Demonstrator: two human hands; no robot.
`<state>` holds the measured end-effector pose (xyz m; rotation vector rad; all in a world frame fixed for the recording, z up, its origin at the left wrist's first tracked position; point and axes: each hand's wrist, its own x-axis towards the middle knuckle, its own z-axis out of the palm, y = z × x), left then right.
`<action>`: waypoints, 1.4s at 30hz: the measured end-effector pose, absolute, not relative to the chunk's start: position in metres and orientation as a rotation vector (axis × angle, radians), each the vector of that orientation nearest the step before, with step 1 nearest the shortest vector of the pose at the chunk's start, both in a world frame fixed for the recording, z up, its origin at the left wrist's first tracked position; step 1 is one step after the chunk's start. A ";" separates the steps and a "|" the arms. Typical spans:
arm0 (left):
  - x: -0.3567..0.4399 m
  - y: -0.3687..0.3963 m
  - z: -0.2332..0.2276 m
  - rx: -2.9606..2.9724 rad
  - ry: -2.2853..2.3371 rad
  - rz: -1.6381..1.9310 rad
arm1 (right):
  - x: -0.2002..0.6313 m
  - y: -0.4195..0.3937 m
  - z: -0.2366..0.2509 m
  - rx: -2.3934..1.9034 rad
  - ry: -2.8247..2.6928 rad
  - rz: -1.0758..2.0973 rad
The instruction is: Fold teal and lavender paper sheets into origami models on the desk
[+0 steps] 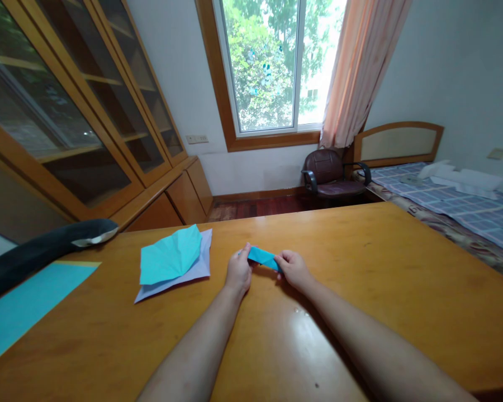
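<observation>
Both forearms stretch out straight over the counter [360, 290], meeting near its middle. The left hand [238, 272] is curled, its grip pinching the left end of a folded turquoise paper strip [263, 257]; the right hand [293, 268] mirrors it, fingers closed in a pinch on the right end. The strip sits between the two hands, just above the wood, narrow and flat with crisp creased edges, tilted slightly down to the right. The counter is glossy varnished wood, catching window glare near the wrists. To the left lies a creased turquoise sheet [171, 255], fanned with ridges, resting on a pale lilac sheet [193, 273]. Further left, a flat turquoise sheet [25, 304] sits at the edge beside a dark, soft, rounded plush toy [46, 245].
</observation>
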<state>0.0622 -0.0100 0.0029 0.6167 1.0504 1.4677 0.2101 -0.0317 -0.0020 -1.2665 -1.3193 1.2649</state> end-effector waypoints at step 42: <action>0.059 -0.009 -0.014 1.438 1.334 1.307 | 0.222 -0.020 -0.020 -1.096 -1.284 1.005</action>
